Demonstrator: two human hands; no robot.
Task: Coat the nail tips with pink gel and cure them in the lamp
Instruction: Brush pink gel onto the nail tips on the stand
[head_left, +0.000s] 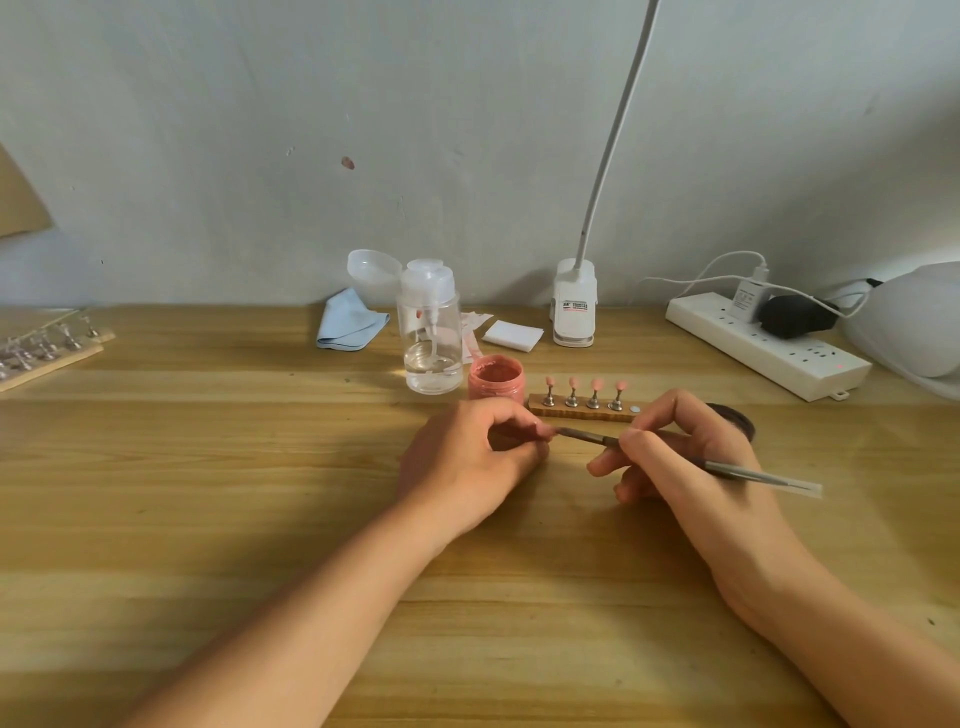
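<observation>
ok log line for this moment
right hand: holds brush; left hand: pinches small piece at brush tip; holder: four pink tips

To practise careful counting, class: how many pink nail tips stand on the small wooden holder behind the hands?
4, in a row on the wooden holder: first tip, second tip, third tip, fourth tip, left to right. The left hand may hide another.

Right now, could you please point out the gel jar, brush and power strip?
gel jar (494, 387): head view, side wall.
brush (587, 437): head view, shaft between hands.
power strip (784, 349): head view, top face.
</observation>
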